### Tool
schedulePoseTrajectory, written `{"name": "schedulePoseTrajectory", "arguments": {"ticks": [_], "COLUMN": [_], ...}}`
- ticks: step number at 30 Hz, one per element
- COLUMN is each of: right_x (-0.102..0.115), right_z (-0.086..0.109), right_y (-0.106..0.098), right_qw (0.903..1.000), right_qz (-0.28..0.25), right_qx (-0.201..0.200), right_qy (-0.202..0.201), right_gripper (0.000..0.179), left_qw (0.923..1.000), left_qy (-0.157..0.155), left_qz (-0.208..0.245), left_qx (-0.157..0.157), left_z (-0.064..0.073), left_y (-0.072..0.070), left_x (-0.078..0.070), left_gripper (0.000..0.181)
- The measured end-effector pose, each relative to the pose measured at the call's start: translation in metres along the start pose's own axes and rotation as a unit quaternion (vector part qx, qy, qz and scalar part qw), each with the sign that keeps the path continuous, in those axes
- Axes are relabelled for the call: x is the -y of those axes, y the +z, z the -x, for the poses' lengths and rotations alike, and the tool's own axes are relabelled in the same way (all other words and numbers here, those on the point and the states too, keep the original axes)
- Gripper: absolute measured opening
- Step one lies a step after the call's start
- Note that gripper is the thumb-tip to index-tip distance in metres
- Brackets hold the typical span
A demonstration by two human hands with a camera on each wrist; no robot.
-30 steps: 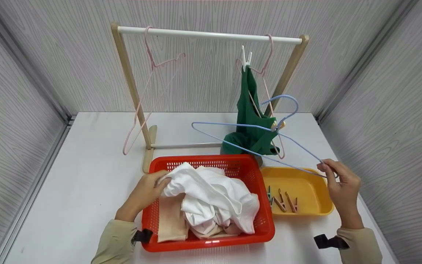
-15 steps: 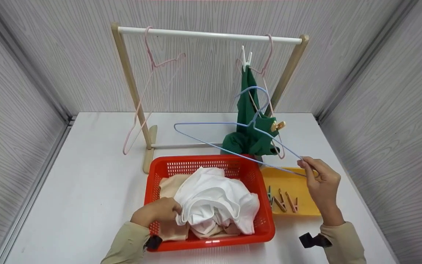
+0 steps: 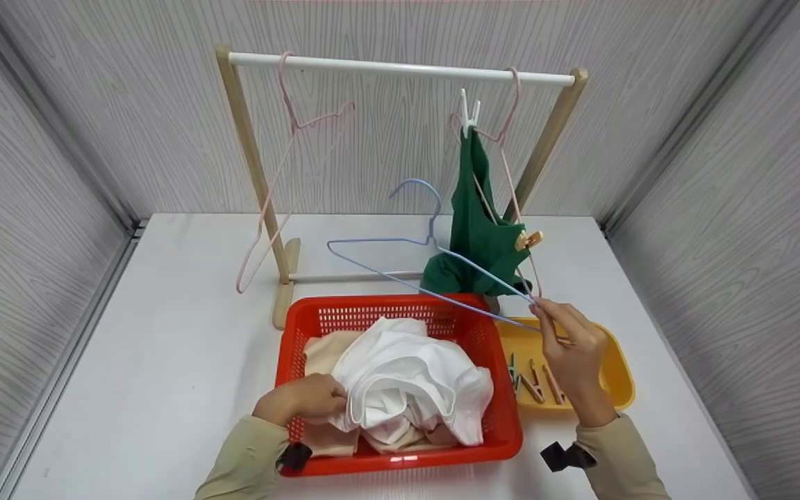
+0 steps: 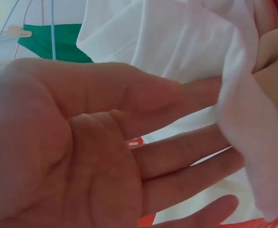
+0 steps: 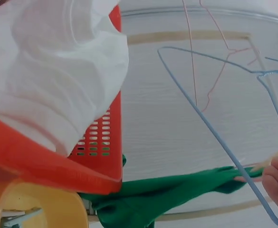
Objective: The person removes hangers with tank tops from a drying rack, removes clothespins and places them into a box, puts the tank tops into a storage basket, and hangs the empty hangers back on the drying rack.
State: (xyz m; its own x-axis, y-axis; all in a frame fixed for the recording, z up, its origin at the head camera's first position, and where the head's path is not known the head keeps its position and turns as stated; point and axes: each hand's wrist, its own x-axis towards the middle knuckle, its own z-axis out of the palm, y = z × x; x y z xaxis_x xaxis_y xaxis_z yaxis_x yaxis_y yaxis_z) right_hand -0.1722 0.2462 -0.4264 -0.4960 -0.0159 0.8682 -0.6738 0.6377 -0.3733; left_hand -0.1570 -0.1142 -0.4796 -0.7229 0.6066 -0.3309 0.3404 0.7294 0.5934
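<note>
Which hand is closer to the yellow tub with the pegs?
Right. The right hand overlaps the yellow tub in the head view; the left hand is over the red basket, farther left.

Blue hanger [image 3: 431, 239]: thin wire-type, triangular, bare (nothing hung on it), held up in the air by R hand [image 3: 573, 347]. Thumb & fingers pinched it nr its R corner; opp. corner pointed L. Hook was uppermost, curving over to L; lower bar sloped down L to R, passing across the back of the red basket [image 3: 400, 460] in head view.

White cloth [image 3: 400, 361]: soft, rumpled heap w/ loose rounded folds, lying in said basket. L hand [image 3: 303, 399] touched its L edge; in L wrist view, some fingertips were hidden behind a drooping fold, so grip unclear.
</note>
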Motion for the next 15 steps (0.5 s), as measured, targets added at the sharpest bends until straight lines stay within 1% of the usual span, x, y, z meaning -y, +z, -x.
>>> {"name": "schedulePoseTrajectory", "arguments": {"ticks": [3, 5, 10, 12, 15], "right_x": [0.006, 0.010, 0.019, 0.021, 0.024], "right_z": [-0.002, -0.004, -0.010, -0.013, -0.019], "right_y": [0.006, 0.010, 0.020, 0.023, 0.028], "right_qw": [0.9996, 0.9992, 0.9984, 0.9981, 0.9975], "right_qz": [0.021, 0.030, 0.048, 0.053, 0.060], "right_qx": [-0.010, -0.013, -0.020, -0.025, -0.035], "right_qy": [-0.017, -0.023, -0.023, -0.020, -0.012], "right_gripper": [0.030, 0.029, 0.027, 0.026, 0.024], "left_qw": [0.9988, 0.9963, 0.9840, 0.9798, 0.9766], "left_qy": [-0.002, -0.003, -0.010, -0.009, -0.001], "left_qz": [0.014, 0.024, 0.062, 0.071, 0.076], "left_qx": [-0.047, -0.083, -0.167, -0.187, -0.201], "left_z": [0.002, 0.003, 0.001, 0.000, -0.003], "left_y": [-0.003, -0.005, -0.010, -0.010, -0.011], "left_x": [0.000, 0.000, -0.003, -0.004, -0.005], "left_gripper": [0.019, 0.017, 0.011, 0.012, 0.013]}}
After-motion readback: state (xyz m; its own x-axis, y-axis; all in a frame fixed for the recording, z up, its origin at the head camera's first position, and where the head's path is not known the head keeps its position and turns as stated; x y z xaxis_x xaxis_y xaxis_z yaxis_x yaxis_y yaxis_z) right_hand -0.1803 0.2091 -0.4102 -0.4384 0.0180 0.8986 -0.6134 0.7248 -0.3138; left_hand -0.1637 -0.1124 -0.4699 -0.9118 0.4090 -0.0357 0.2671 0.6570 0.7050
